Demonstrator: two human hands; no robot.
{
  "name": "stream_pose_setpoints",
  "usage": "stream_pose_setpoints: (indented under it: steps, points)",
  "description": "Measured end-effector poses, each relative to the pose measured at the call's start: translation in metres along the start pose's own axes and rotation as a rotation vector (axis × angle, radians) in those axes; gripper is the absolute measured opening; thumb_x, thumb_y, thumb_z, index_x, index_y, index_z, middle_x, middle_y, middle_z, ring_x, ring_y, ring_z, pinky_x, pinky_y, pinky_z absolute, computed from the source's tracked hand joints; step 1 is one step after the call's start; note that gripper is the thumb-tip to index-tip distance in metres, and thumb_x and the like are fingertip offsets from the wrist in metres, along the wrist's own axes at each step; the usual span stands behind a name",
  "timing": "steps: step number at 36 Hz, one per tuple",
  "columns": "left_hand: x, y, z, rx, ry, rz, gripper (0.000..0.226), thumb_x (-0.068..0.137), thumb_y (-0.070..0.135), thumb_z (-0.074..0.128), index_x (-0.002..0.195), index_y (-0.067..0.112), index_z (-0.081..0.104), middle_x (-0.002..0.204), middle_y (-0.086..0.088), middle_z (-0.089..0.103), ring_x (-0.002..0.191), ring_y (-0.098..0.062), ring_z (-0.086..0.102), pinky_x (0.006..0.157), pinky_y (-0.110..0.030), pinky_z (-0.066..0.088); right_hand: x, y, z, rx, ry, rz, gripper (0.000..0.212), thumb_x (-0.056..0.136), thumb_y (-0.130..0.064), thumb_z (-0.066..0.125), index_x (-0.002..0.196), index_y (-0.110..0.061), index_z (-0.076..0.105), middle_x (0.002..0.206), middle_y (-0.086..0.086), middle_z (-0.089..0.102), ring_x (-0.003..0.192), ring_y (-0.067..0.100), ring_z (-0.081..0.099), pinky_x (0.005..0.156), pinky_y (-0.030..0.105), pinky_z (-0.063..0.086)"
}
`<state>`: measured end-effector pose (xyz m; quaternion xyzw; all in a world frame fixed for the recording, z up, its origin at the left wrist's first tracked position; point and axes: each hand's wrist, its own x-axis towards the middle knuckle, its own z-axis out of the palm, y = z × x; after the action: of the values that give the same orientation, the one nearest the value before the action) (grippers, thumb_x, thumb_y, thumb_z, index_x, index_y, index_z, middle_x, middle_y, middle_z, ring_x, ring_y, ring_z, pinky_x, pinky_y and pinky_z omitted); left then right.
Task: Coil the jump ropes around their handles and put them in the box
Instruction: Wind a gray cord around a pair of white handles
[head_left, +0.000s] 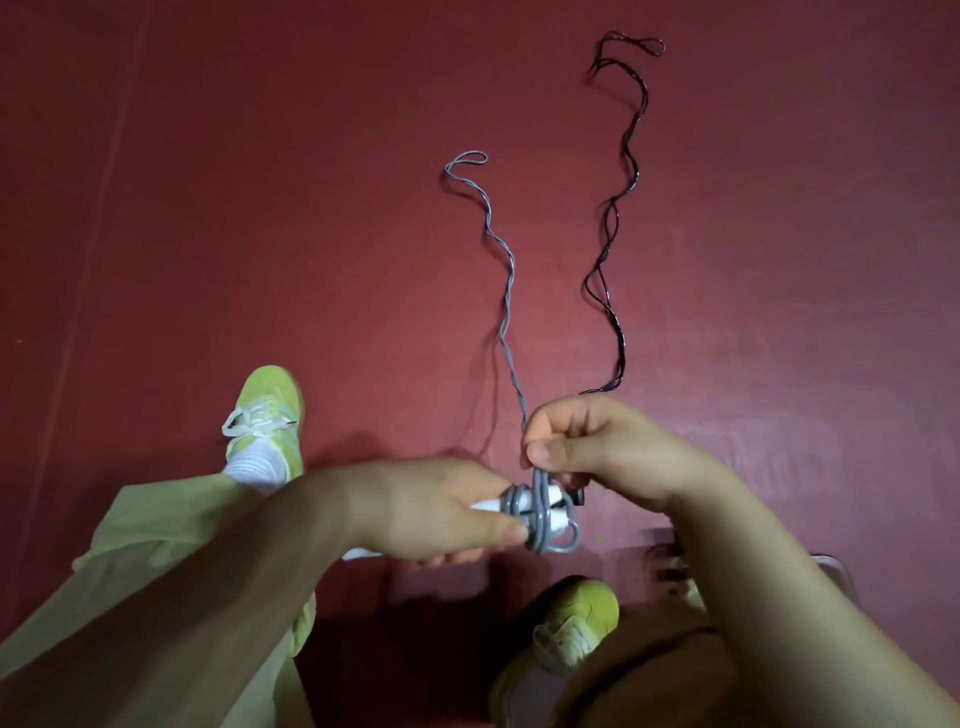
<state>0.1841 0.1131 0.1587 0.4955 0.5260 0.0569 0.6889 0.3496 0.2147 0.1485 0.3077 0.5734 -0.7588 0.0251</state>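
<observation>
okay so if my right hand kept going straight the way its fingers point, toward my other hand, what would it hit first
Most likely the grey rope coiled around the white handles, which sit just past the right hand. Beyond those is the left hand gripping the handles. Depth is hard to judge from this single view.

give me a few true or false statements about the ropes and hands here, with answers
1. The left hand holds the white handles. True.
2. The grey rope is fully coiled. False: a few turns wrap the handles, and most of it trails across the red floor.
3. The right hand pinches the grey rope just above the handles. True.
4. The dark rope is wound round the handles. False: it lies stretched out on the floor.
5. The person wears black shoes. False: the shoes are yellow-green.
</observation>
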Motion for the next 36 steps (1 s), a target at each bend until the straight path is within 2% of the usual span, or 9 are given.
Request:
stream_pose_setpoints:
  steps: [5, 8, 10, 14, 20, 24, 26, 31, 36]
  points:
    - [-0.005, 0.008, 0.003, -0.121, -0.004, 0.051, 0.022, 0.098, 0.025, 0.051, 0.076, 0.023, 0.051, 0.063, 0.006, 0.053, 0.052, -0.009, 0.048, 0.054, -0.023, 0.044, 0.006, 0.008, 0.008, 0.308, -0.124, 0.022, 0.017, 0.066, -0.028, 0.08, 0.059, -0.022, 0.067, 0.052, -0.006, 0.051, 0.046, 0.005, 0.043, 0.045, 0.018, 0.031]
    - [-0.008, 0.01, 0.001, -0.524, 0.124, 0.105, 0.022, 0.091, 0.032, 0.054, 0.079, 0.014, 0.052, 0.057, 0.002, 0.051, 0.049, -0.013, 0.045, 0.046, -0.022, 0.039, 0.011, 0.003, 0.011, 0.515, 0.058, -0.008, 0.024, 0.064, -0.039, 0.078, 0.063, -0.019, 0.064, 0.054, -0.002, 0.05, 0.046, 0.01, 0.042, 0.047, 0.019, 0.026]
    - [-0.007, 0.008, -0.007, -0.699, 0.221, 0.161, 0.028, 0.088, 0.037, 0.06, 0.081, 0.011, 0.052, 0.056, -0.001, 0.049, 0.045, -0.016, 0.041, 0.044, -0.025, 0.036, 0.014, -0.002, 0.012, 0.577, 0.185, -0.024, 0.035, 0.074, -0.051, 0.062, 0.072, -0.016, 0.066, 0.055, 0.002, 0.043, 0.043, 0.008, 0.031, 0.042, 0.016, 0.02]
    - [-0.002, 0.006, -0.017, -0.768, 0.305, 0.147, 0.033, 0.079, 0.042, 0.049, 0.082, 0.009, 0.053, 0.056, -0.003, 0.046, 0.043, -0.016, 0.038, 0.046, -0.025, 0.034, 0.017, 0.0, 0.017, 0.301, 0.212, -0.095, 0.063, 0.089, -0.062, 0.043, 0.091, -0.001, 0.058, 0.066, 0.011, 0.038, 0.05, 0.009, 0.027, 0.044, 0.019, 0.024]
    - [0.008, 0.001, -0.015, -0.722, 0.391, 0.054, 0.028, 0.097, 0.035, 0.044, 0.086, 0.01, 0.051, 0.058, -0.001, 0.047, 0.045, -0.014, 0.038, 0.046, -0.024, 0.032, 0.021, 0.007, 0.022, -0.006, 0.415, -0.132, 0.024, 0.086, -0.041, 0.048, 0.075, -0.022, 0.058, 0.056, -0.014, 0.04, 0.045, 0.0, 0.031, 0.044, 0.012, 0.026]
    - [0.008, -0.002, -0.017, -0.744, 0.358, 0.035, 0.036, 0.082, 0.043, 0.055, 0.091, 0.008, 0.056, 0.061, -0.001, 0.05, 0.048, -0.014, 0.043, 0.046, -0.023, 0.034, 0.023, 0.014, 0.02, -0.104, 0.458, -0.117, 0.019, 0.083, -0.044, 0.051, 0.075, -0.044, 0.068, 0.057, -0.014, 0.039, 0.048, 0.002, 0.03, 0.046, 0.014, 0.026]
    - [0.007, -0.004, -0.019, -0.771, 0.312, 0.011, 0.043, 0.072, 0.047, 0.056, 0.092, 0.009, 0.061, 0.063, 0.0, 0.053, 0.05, -0.013, 0.047, 0.048, -0.024, 0.038, 0.022, 0.016, 0.02, -0.094, 0.487, -0.12, 0.02, 0.083, -0.044, 0.052, 0.073, -0.037, 0.068, 0.056, -0.013, 0.036, 0.048, 0.004, 0.028, 0.046, 0.017, 0.025]
    - [0.007, -0.005, -0.02, -0.918, 0.096, -0.092, 0.061, 0.068, 0.062, 0.048, 0.096, 0.009, 0.063, 0.063, 0.001, 0.05, 0.044, -0.01, 0.045, 0.046, -0.021, 0.036, 0.024, 0.02, 0.013, -0.108, 0.677, -0.093, 0.05, 0.082, -0.047, 0.053, 0.078, 0.003, 0.053, 0.054, -0.01, 0.035, 0.049, 0.007, 0.028, 0.051, 0.026, 0.025]
    - [0.014, -0.008, -0.016, -0.81, 0.273, -0.089, 0.05, 0.078, 0.058, 0.051, 0.093, 0.011, 0.063, 0.058, 0.004, 0.047, 0.041, -0.009, 0.037, 0.044, -0.019, 0.026, 0.025, 0.023, 0.014, -0.186, 0.728, -0.028, 0.04, 0.097, -0.036, 0.053, 0.063, -0.016, 0.061, 0.044, -0.012, 0.038, 0.043, 0.003, 0.031, 0.047, 0.021, 0.027]
